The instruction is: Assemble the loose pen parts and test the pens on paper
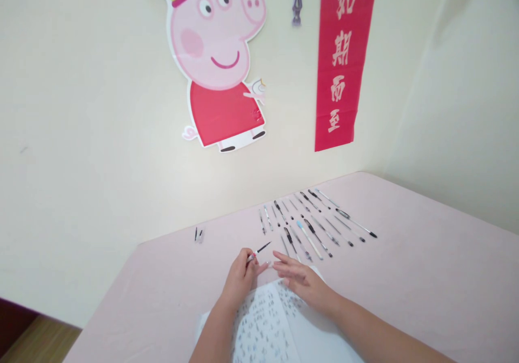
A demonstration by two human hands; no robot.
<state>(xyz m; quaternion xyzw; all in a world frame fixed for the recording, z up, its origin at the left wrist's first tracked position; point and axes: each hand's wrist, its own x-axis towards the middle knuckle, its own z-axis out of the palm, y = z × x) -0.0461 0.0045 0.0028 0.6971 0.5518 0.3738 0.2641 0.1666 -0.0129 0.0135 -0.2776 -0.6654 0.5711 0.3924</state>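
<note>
Between the fingers of my left hand (pixel 238 275) is a slim pen (pixel 263 247), its long dark end pointing up and to the right. A small red and white part of it shows at the fingertips; the rest is hidden in the hand. My right hand (pixel 302 282) is open, fingers stretched toward the left hand and apart from the pen. Below both hands lie sheets of paper (pixel 259 325) with dark handwritten marks, partly covered by my forearms.
Several pens and refills lie in two slanting rows, among them a light blue-capped pen (pixel 310 240) and a black-and-clear pen (pixel 357 223). A few small dark pieces (pixel 199 235) sit at the left back. The pink table (pixel 425 276) meets a wall with a pig cutout (pixel 227 114) and red banner (pixel 338 82).
</note>
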